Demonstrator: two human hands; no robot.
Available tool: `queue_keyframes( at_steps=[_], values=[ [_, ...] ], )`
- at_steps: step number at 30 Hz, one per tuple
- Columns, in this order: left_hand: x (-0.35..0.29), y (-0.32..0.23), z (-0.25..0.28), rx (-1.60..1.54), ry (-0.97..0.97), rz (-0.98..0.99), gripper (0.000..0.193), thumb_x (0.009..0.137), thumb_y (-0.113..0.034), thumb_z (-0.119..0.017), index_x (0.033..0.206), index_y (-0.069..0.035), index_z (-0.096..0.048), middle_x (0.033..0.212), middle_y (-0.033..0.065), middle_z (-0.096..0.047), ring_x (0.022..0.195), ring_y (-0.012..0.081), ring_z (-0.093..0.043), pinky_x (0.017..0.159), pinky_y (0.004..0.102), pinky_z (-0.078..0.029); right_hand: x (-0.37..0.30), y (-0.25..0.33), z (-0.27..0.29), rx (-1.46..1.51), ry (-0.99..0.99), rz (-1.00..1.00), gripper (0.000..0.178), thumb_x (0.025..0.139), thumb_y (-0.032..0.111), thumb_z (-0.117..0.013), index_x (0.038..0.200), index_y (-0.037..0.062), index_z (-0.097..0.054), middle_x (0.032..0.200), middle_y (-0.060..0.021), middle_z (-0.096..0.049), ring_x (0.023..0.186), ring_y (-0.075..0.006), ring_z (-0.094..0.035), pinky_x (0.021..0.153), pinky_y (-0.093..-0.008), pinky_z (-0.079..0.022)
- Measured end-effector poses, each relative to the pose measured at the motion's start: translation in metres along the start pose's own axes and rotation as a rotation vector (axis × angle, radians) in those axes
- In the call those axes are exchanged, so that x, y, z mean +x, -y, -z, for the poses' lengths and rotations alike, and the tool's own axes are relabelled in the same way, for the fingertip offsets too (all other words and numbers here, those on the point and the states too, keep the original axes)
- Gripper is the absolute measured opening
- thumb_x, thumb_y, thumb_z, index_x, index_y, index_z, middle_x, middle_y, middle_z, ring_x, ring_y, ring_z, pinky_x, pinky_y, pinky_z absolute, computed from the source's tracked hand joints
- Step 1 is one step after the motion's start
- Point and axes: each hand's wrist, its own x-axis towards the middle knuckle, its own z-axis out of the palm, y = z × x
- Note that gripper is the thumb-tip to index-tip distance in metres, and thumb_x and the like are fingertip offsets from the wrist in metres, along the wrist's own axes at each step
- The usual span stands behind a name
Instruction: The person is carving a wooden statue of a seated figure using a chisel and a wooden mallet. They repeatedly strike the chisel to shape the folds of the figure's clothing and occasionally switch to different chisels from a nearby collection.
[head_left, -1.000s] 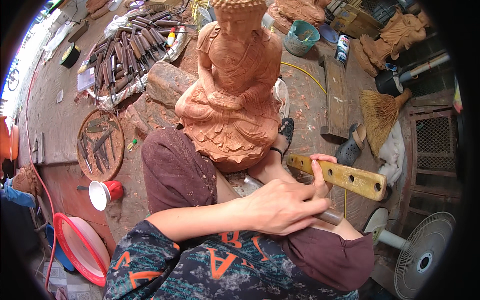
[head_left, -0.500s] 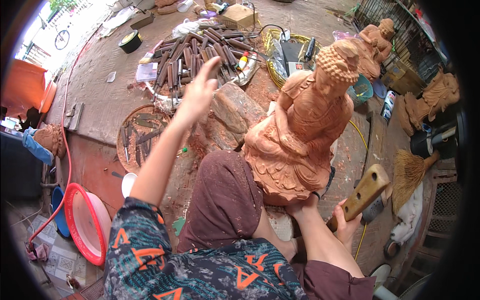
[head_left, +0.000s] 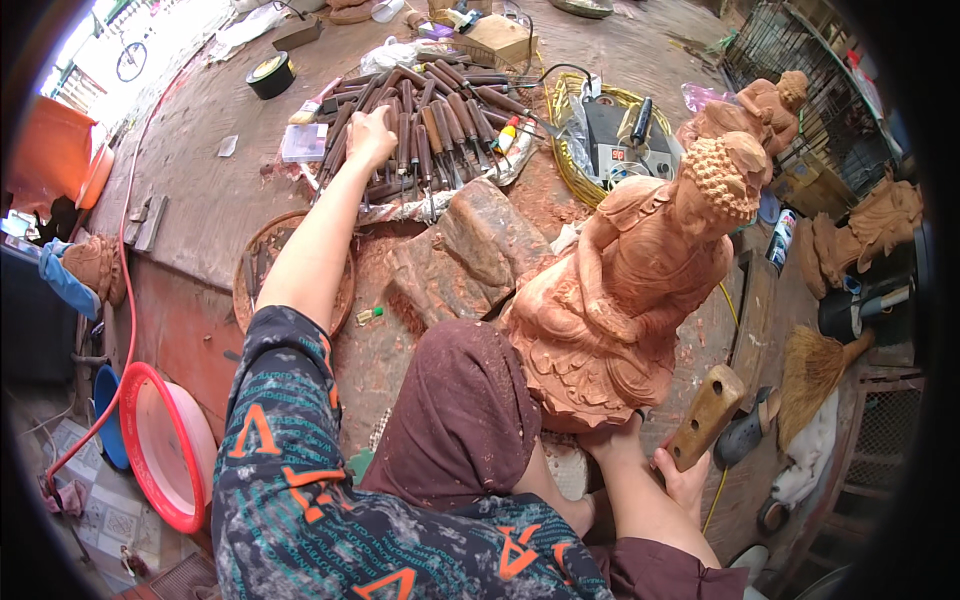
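My left hand (head_left: 372, 138) reaches out over a pile of wood-handled carving chisels (head_left: 455, 120). Its fingers are curled among the handles; whether they grip one is hidden. Low on the right, my right hand (head_left: 688, 484) is closed around a flat wooden bar (head_left: 706, 418) with dark round holes, tilted up to the right. Between the hands stands a carved reddish wooden seated figure (head_left: 630, 290), leaning slightly right, its base by my legs. A rough wood block (head_left: 465, 250) lies left of it. My left forearm partly covers a round tray (head_left: 268, 240) holding blades.
A black electric box (head_left: 625, 140) with coiled yellow cord stands behind the figure. More carvings (head_left: 862, 232) and a straw broom (head_left: 815, 365) are at right. A red-rimmed basin (head_left: 165, 440) and a red hose (head_left: 130, 270) lie at left. Wood chips litter the floor.
My left hand has moved forward onto the chisel pile, its stretched fingers now curled. The view has shifted; the figure appears farther right. My right hand still holds the wooden bar.
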Motion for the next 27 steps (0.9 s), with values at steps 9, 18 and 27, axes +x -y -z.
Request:
queue_keyframes(
  at_steps=[9,18,27],
  values=[
    [-0.026,-0.028,-0.009,-0.459,0.338,0.123,0.016,0.079,-0.005,-0.056,0.087,-0.003,-0.071,0.071,0.0068,-0.069,0.062,0.0112,-0.065,0.062,0.0249,-0.052,0.009,-0.008,-0.003,-0.067,-0.031,-0.003,0.048,0.087,0.035,-0.047,0.132,0.0169,-0.045,0.132,-0.0024,-0.045,0.12,-0.0202,-0.044,0.098,-0.0378,-0.037],
    [-0.04,-0.062,-0.041,-0.19,0.271,0.069,0.022,0.078,-0.017,-0.062,0.097,-0.015,-0.072,0.097,0.0133,-0.07,0.094,0.0286,-0.067,0.086,0.0382,-0.051,0.018,-0.033,-0.01,-0.775,-0.1,0.235,0.041,0.086,0.023,-0.053,0.125,0.0107,-0.05,0.118,-0.0033,-0.051,0.107,-0.0174,-0.049,0.089,-0.0331,-0.041],
    [-0.045,-0.041,-0.041,-1.098,0.19,0.46,0.055,0.07,-0.008,-0.079,0.12,-0.001,-0.058,0.083,0.0062,-0.067,0.067,0.0101,-0.061,0.057,0.0224,-0.049,-0.099,-0.143,-0.075,-2.752,-0.491,0.758,0.034,0.084,0.012,-0.06,0.117,0.0045,-0.054,0.104,-0.0042,-0.057,0.094,-0.0146,-0.055,0.08,-0.0284,-0.044]
  ],
)
